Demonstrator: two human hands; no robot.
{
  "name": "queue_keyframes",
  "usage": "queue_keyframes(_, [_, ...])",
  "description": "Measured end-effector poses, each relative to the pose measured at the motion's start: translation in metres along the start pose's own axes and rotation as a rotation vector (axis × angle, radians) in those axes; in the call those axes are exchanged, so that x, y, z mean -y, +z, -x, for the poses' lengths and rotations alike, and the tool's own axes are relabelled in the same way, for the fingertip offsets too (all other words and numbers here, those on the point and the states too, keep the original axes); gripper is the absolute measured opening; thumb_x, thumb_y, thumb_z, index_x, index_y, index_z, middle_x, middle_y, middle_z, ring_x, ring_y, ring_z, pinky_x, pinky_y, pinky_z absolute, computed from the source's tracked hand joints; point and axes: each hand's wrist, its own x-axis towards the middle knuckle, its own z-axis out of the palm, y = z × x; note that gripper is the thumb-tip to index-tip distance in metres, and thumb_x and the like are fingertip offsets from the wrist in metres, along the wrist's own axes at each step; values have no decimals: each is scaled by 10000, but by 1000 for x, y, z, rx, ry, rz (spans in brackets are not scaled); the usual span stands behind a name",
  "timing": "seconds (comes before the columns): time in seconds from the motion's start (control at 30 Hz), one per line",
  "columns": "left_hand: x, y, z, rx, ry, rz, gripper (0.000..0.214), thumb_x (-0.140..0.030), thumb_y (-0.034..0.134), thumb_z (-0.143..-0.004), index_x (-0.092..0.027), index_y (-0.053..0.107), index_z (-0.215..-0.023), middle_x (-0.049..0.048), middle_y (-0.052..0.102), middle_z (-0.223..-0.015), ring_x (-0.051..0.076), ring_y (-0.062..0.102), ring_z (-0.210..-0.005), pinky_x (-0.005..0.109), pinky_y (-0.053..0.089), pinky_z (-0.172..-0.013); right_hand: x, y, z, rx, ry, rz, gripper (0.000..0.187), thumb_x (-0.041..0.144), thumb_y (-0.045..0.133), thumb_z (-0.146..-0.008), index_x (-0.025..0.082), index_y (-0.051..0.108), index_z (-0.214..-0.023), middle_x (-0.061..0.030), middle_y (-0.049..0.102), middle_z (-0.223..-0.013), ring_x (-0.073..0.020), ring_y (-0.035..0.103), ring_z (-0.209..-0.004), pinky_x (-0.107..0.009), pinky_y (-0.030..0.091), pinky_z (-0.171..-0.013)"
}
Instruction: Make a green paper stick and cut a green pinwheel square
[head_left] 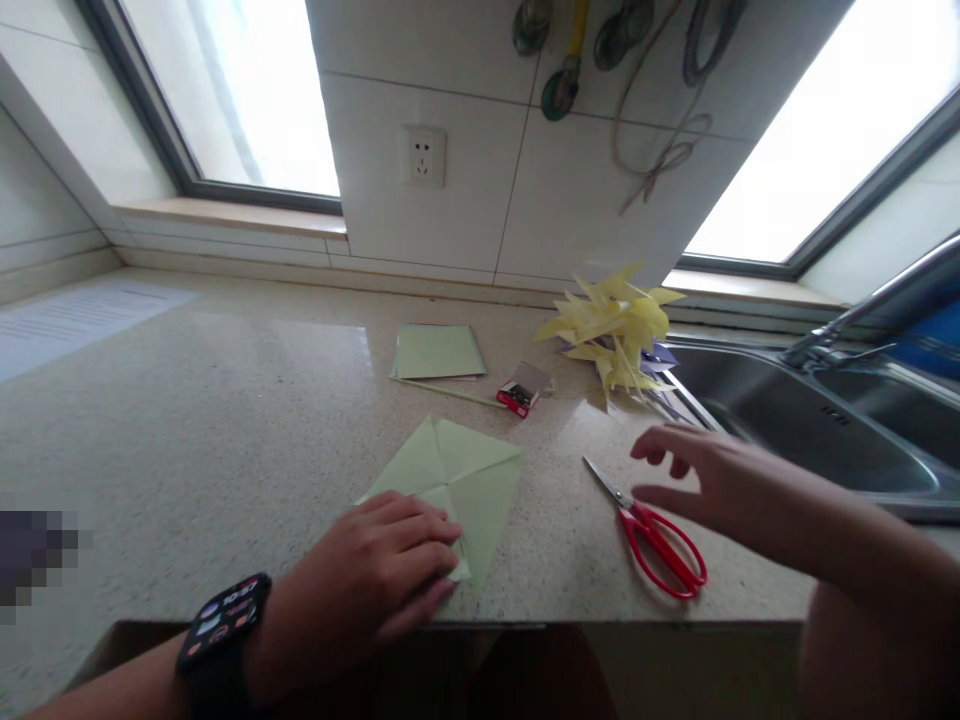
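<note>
My left hand (375, 575), with a black smartwatch on the wrist, lies flat with fingers together on the near corner of a creased light green square of paper (457, 485) on the speckled countertop (225, 420). My right hand (701, 475) hovers open, fingers spread, just above and right of red-handled scissors (649, 530) that lie on the counter. It touches nothing.
A stack of green paper sheets (439, 352), a small red box (519, 397) and a pile of yellow folded paper shapes (615, 325) lie farther back. A steel sink (810, 425) with a tap (862, 315) is at the right. A tiled wall with a socket (424, 157) stands behind.
</note>
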Motion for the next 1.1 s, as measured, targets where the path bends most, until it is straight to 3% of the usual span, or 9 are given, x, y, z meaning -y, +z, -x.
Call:
queue_keyframes(0.1, [0,0,1,4,-13,4,118,-245,592,-975,-222,691,-1035,15,748,-1167,232,677,-1050,414,542,-922,-14,37,24,110,31,-18,291,384,683,-830,238,694,-1082,-86,695,-1048,-233,677,-888,-347,532,-767])
queue_keyframes(0.23, [0,1,1,1,-20,11,127,-246,585,-978,-223,687,-1048,16,743,-1178,234,671,-1070,424,541,-935,-13,58,24,66,60,-47,253,280,589,-873,232,657,-1111,-87,684,-1089,-225,673,-923,-356,519,-830])
queue_keyframes(0.4, [0,0,0,2,-34,28,126,-241,576,-982,-222,682,-1047,17,741,-1178,229,666,-1077,420,534,-946,8,55,-15,-62,57,-48,277,248,570,-885,195,626,-1151,-104,703,-1057,-227,676,-915,-323,511,-785])
queue_keyframes(0.53, [1,0,-1,3,-37,33,127,-236,581,-980,-225,682,-1056,16,742,-1176,229,669,-1077,424,534,-955,17,58,-54,-127,64,-32,207,279,606,-875,192,633,-1061,-108,710,-1005,-236,671,-888,-317,505,-740])
queue_keyframes(0.7, [1,1,0,-15,-49,44,140,-234,588,-977,-221,677,-1084,26,744,-1193,231,673,-1089,421,534,-969,20,61,-77,-152,51,-19,174,279,642,-859,207,635,-1017,-99,724,-962,-232,675,-842,-304,490,-686])
queue_keyframes(0.9, [2,2,-1,-25,-92,49,164,-227,590,-975,-227,691,-1104,28,745,-1192,234,678,-1086,423,556,-942,39,27,-95,-231,13,20,149,290,607,-915,163,671,-958,-123,728,-924,-228,665,-794,-309,455,-664])
queue_keyframes(0.97, [2,1,-2,-17,-103,54,173,-233,575,-985,-228,694,-1111,28,745,-1190,234,676,-1087,425,560,-937,50,15,-107,-227,-67,23,141,279,595,-925,181,691,-959,-85,737,-924,-197,661,-798,-286,447,-687])
queue_keyframes(1.1, [3,1,-2,-10,-103,64,189,-221,568,-985,-225,693,-1127,29,743,-1195,240,672,-1089,440,560,-937,65,17,-131,-208,-155,44,167,259,578,-929,208,735,-956,-40,752,-887,-172,651,-780,-269,415,-680])
